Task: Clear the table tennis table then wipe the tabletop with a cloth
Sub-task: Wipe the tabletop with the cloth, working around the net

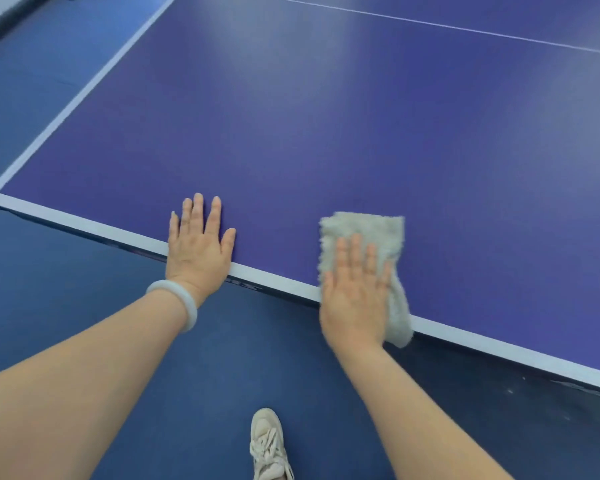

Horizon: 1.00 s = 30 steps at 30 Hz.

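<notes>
Blue floor is showing around the purple desk. We are pressing the cloth flat under the right hand, fingers straight, at the near white edge; its lower end is hanging over that edge. Our left hand is lying flat just beside, fingers spread, holding nothing. Risk, as we are judging it: a stroke pulled towards us could be dragging the cloth off onto the floor. No containers are showing.

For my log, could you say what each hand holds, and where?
Nothing gripped: right hand presses near half of pale fluffy cloth; left hand rests on blue tabletop.
</notes>
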{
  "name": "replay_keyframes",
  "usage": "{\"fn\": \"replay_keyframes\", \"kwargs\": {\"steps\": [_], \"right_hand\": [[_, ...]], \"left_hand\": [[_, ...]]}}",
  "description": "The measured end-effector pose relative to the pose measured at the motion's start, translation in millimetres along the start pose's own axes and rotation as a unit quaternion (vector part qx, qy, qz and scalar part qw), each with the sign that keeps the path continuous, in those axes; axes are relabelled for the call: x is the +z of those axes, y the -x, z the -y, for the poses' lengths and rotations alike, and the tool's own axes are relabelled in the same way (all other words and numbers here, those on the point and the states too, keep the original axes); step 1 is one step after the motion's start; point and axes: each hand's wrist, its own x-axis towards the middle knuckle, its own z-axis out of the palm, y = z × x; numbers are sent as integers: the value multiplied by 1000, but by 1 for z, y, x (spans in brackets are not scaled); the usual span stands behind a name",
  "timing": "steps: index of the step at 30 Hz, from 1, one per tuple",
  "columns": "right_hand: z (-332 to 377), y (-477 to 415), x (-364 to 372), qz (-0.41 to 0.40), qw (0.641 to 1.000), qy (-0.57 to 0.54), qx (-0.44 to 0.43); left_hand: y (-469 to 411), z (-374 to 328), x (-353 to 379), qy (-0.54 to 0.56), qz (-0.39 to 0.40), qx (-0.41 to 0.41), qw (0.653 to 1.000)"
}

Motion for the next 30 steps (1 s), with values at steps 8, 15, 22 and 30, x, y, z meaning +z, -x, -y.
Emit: {"fn": "replay_keyframes", "kwargs": {"steps": [8, 15, 22, 30], "right_hand": [[-79, -33, -27, 26, 999, 34, 8], [59, -68, 0, 7, 999, 10, -49], [35, -61, 0, 34, 983, 69, -166], [123, -68, 14, 15, 1000, 21, -11]], "left_hand": [[1, -1, 4, -26, -8, 7, 1000], [-1, -1, -2, 12, 13, 13, 1000], [-15, 77, -25, 199, -54, -31, 978], [-29, 126, -2, 68, -5, -92, 993]]}}
